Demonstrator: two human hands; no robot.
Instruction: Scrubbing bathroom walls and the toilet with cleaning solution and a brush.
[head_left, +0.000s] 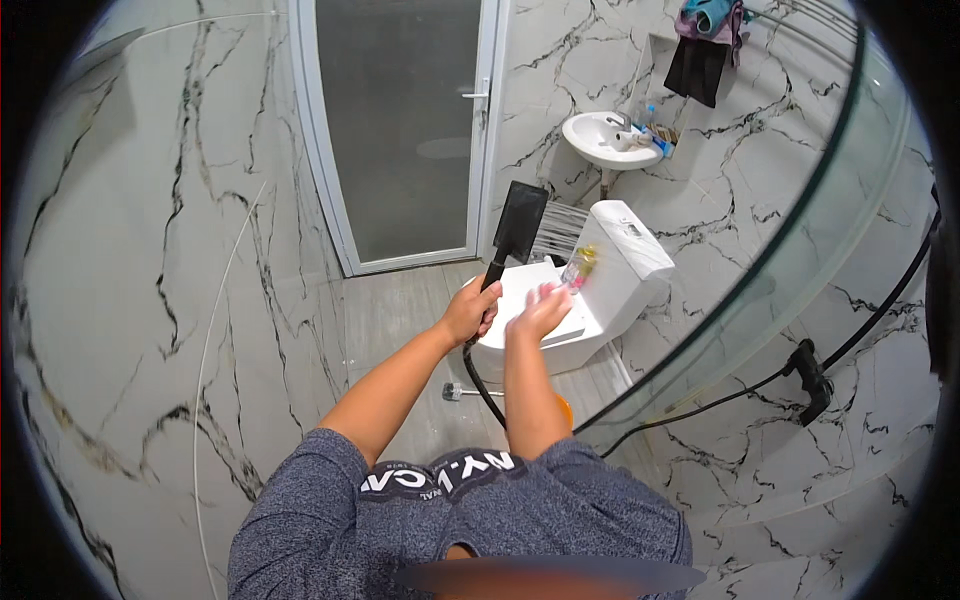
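Note:
My left hand (472, 309) grips the handle of a black hand shower (520, 219), its flat rectangular head tilted up. Streams of water (561, 225) spray from the head to the right, towards the cistern of a white toilet (626, 281). The toilet lid is down. A clear container with yellow and pink on it (580, 266) is by the cistern, partly behind my right hand (541, 311). That hand is raised over the lid, its fingers apart and blurred, holding nothing that I can see. From the shower handle a black hose (480, 386) hangs down past my right forearm.
A brush (452, 391) lies on the tiled floor, beside an orange container (563, 410) mostly hidden by my forearm. A curved glass panel (739, 289) stands at right. Beyond are a washbasin (600, 142), a glazed door (405, 142) and hanging cloths (697, 67).

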